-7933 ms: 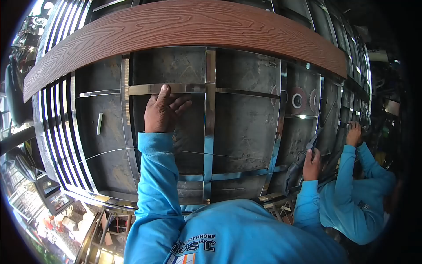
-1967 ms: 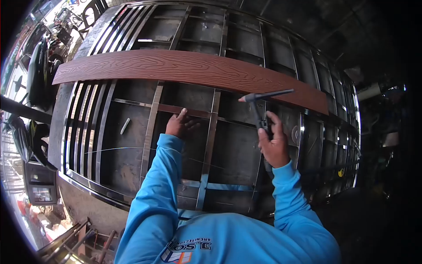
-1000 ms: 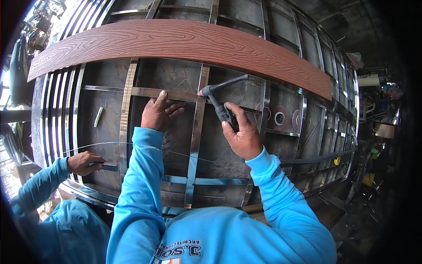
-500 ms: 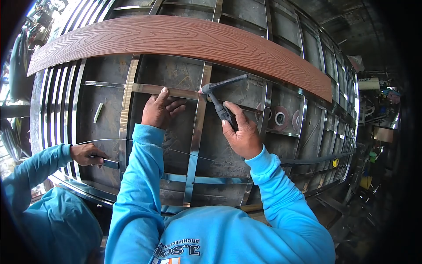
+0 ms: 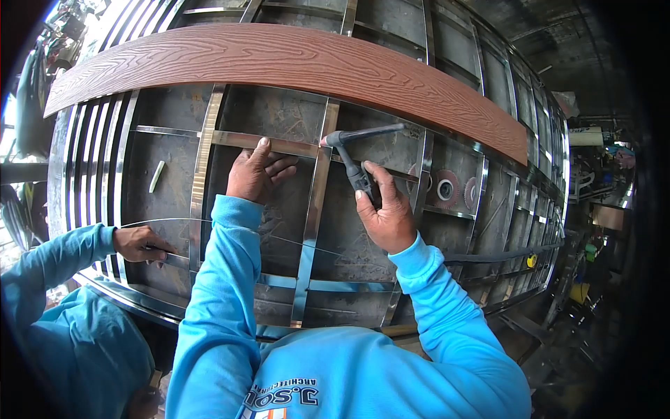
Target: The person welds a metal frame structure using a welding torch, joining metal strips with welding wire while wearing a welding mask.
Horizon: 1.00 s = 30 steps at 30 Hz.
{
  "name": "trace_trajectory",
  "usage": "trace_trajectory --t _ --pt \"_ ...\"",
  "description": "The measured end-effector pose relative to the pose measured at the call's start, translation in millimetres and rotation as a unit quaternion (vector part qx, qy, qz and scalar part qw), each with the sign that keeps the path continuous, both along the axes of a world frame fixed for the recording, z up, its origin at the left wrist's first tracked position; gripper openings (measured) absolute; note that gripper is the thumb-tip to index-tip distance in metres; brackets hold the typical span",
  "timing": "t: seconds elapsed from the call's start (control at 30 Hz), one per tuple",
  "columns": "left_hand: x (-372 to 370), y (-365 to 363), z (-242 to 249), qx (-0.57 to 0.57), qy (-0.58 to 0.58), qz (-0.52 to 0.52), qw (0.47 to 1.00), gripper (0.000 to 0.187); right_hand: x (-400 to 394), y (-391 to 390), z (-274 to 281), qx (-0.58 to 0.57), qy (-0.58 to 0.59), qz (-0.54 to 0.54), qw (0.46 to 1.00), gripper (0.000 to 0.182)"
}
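Note:
My left hand [image 5: 255, 173] grips a short metal crossbar [image 5: 293, 147], thumb on its top face and fingers lower down, pointing right. That crossbar spans two long bars of a shiny metal frame [image 5: 312, 199]. In my right hand [image 5: 389, 215] is a TIG welding torch [image 5: 355, 172], fingers wrapped round its handle. The torch's pinkish nozzle points left, right at the spot where the crossbar meets the long bar. Its long dark back cap [image 5: 377, 130] sticks out to the right.
A brown wood-grain plank [image 5: 279, 59] lies across the frame beyond my hands. At left, another person's hand [image 5: 143, 244] holds a metal strip [image 5: 178, 261]. Grinding discs [image 5: 447, 188], a dark hose [image 5: 502, 253] and a small pale stick [image 5: 156, 177] lie about the frame.
The torch has shifted slightly right, its back cap tilting a little lower. My left hand stays on the crossbar. At left, the other person's metal strip has turned and now looks lighter.

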<state>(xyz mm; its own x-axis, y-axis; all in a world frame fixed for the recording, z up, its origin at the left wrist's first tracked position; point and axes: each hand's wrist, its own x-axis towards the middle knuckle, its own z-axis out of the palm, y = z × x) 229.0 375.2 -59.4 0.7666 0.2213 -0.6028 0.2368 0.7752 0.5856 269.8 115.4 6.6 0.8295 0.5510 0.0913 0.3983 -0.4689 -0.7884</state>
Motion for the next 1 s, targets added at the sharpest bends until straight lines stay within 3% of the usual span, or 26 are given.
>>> trace_trajectory --t 0.43,1.0 --pt "0.1 0.9 -4.8 0.0 -0.001 0.002 1.0 0.046 -6.8 -1.9 3.6 -0.003 0.04 0.004 0.999 0.053" --pt "0.1 0.5 -6.7 0.001 -0.005 0.002 1.0 0.048 -13.7 -0.8 6.5 -0.017 -0.025 0.029 0.999 0.054"
